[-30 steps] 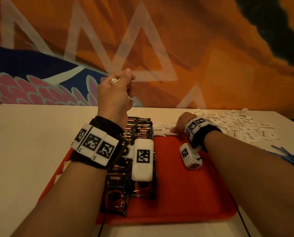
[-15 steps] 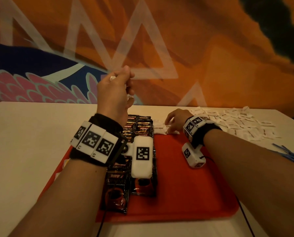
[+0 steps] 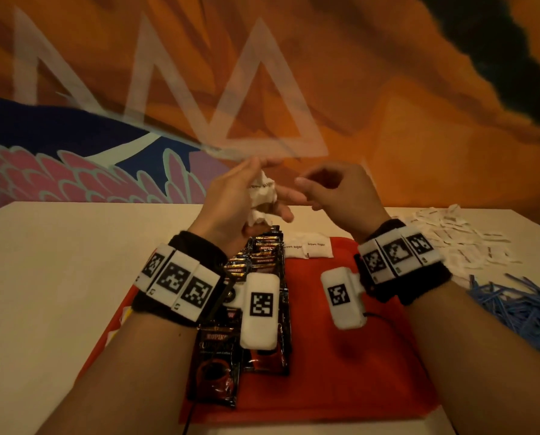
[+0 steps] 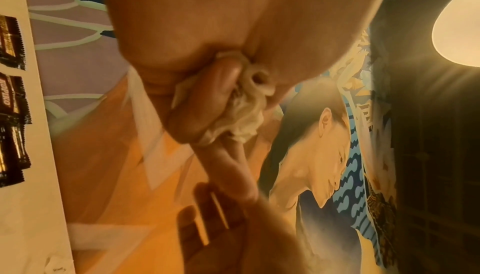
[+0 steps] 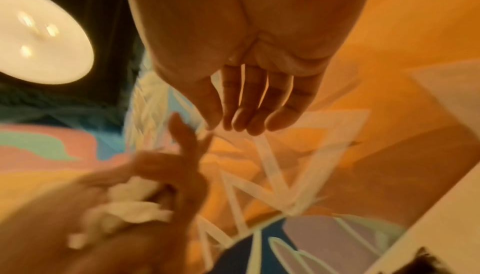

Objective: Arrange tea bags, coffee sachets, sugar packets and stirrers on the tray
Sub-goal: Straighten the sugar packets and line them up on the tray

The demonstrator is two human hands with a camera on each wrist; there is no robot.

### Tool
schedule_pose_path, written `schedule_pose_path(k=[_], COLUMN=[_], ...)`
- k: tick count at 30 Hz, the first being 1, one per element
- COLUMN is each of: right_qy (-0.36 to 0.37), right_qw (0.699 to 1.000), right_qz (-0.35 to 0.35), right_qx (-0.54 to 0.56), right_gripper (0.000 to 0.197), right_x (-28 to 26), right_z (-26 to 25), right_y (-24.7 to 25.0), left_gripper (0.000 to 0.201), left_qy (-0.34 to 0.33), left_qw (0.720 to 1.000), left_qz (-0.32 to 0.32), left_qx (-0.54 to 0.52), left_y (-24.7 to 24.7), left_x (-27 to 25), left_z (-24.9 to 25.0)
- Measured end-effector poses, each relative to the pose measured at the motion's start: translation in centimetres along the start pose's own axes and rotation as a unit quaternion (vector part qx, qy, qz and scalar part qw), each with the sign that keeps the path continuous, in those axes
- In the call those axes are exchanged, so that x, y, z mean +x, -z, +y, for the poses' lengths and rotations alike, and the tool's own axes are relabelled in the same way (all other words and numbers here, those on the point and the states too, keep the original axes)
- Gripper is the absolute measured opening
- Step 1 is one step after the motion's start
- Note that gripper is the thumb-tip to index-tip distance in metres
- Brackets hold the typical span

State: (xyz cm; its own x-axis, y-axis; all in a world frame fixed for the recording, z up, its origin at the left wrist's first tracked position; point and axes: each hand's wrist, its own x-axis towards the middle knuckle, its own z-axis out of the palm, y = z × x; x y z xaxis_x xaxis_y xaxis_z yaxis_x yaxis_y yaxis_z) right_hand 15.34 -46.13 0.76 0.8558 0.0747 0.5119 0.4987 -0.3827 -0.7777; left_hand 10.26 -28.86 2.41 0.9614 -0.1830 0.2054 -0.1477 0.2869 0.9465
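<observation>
Sugar packets (image 3: 262, 196), a crumpled white bunch, sit in our left hand (image 3: 231, 199), raised above the far edge of the red tray (image 3: 340, 372); we curl the lower fingers round them as a ready supply. Our right hand (image 3: 340, 193) hovers just beside it, loosely bent and empty, likely to draw one out. Two packets (image 3: 307, 248) already lie at the tray's far edge beside the coffee sachets (image 3: 262, 268), while the loose pile (image 3: 460, 237) and blue stirrers (image 3: 523, 306) wait on the table (image 3: 58, 262).

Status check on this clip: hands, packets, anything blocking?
Left hand grips a bunch of sugar packets. Right hand empty, fingers loose, beside it. Two packets laid at red tray far edge. Nothing blocking.
</observation>
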Motion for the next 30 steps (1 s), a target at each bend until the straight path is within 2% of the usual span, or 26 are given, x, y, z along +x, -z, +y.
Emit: schedule_pose_path(k=[2,5,7,10,12,14,17,20,25,26,28,30], right_qy=[0.012,-0.014,-0.023,-0.018,-0.019,-0.027,-0.045,-0.063,-0.088,-0.090,-0.084,-0.048], right_qw=[0.997,0.987,0.979,0.979,0.984,0.986,0.984,0.985,0.967,0.964,0.967,0.977], right_qz=[-0.006,-0.111,-0.157,-0.143,-0.113,-0.078,-0.055,-0.019,0.081,0.076,0.023,-0.017], right_qx=[0.078,0.114,0.125,0.143,0.135,0.144,0.162,0.162,0.226,0.240,0.241,0.206], right_gripper=[0.006,0.021,0.023,0.011,0.006,0.006,0.013,0.012,0.010,0.012,0.025,0.037], right_x=[-1.3,-2.7,-3.0,-2.9,-2.8,-2.6,-2.5,-2.4,-2.0,-2.0,-2.3,-2.7], right_z=[-1.4,-2.5,-2.7,-2.9,-2.8,-2.7,-2.3,-2.0,-2.0,-1.9,-1.9,-2.0], right_y=[0.0,0.2,0.1,0.0,0.2,0.4,0.5,0.6,0.9,0.9,0.6,0.2], left_gripper=[0.044,0.046,0.046,0.045,0.048,0.047,0.021,0.009,0.006,0.006,0.008,0.011], left_qy=[0.023,0.046,0.053,0.068,0.076,0.051,-0.038,-0.097,-0.120,-0.122,-0.116,-0.113], left_qw=[0.999,0.995,0.994,0.990,0.983,0.976,0.965,0.968,0.970,0.970,0.972,0.971], left_qz=[-0.040,-0.081,-0.085,-0.096,-0.101,-0.073,0.001,0.049,0.109,0.116,0.122,0.137], left_qx=[0.021,0.042,0.050,0.072,0.130,0.198,0.258,0.228,0.181,0.174,0.161,0.161], left_y=[-0.3,-0.4,-0.6,-0.8,-0.7,-0.5,0.1,0.3,-0.1,-0.1,-0.2,-0.2], left_x=[-0.5,-0.9,-1.0,-1.1,-0.8,-0.3,0.3,0.4,0.5,0.6,0.6,0.8], left_z=[0.1,0.0,-0.1,-0.1,-0.3,-0.6,-1.1,-1.1,-1.1,-1.2,-1.3,-1.5])
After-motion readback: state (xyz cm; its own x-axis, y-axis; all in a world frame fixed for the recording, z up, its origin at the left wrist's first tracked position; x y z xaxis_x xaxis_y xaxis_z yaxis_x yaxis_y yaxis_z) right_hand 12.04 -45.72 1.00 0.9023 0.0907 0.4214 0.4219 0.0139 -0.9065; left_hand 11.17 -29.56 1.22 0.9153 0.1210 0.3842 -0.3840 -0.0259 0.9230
